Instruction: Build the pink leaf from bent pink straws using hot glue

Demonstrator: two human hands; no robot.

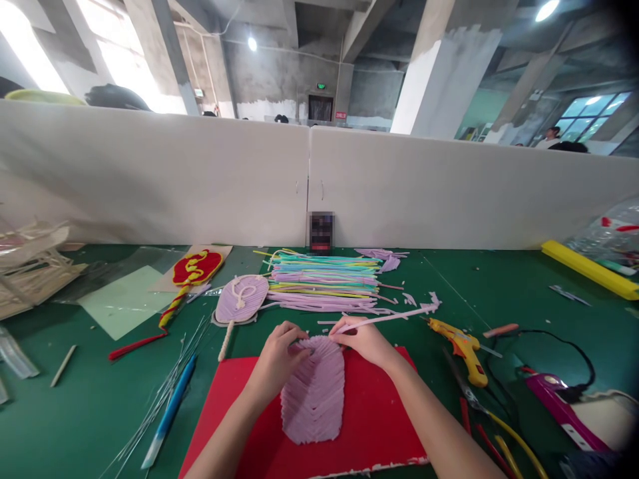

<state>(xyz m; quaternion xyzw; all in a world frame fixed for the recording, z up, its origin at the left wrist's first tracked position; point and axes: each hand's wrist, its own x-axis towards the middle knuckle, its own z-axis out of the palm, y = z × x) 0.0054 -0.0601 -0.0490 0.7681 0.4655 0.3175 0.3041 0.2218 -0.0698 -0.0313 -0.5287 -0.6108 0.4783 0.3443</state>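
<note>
A lilac leaf-shaped panel (pixel 314 399) of slanted pipe-cleaner rows lies on a red board (pixel 384 412) in front of me. My left hand (pixel 285 352) is closed at the panel's upper left edge, thumb and fingers gripping it. My right hand (pixel 363 338) pinches a lilac pipe cleaner (pixel 399 315) at the panel's upper right corner. The strip's free length points right, over the green table. Behind my hands lies a bundle of pipe cleaners (pixel 324 283) in lilac, yellow and turquoise.
Left stand a lilac fan (pixel 242 299), a red-and-yellow fan (pixel 197 267), thin wires (pixel 164 392) and a blue pen-like tool (pixel 172 406). To the right are a yellow glue gun (pixel 462 346), pliers (pixel 469 392) and a purple corded device (pixel 564 406). A white partition (pixel 449 193) closes off the back.
</note>
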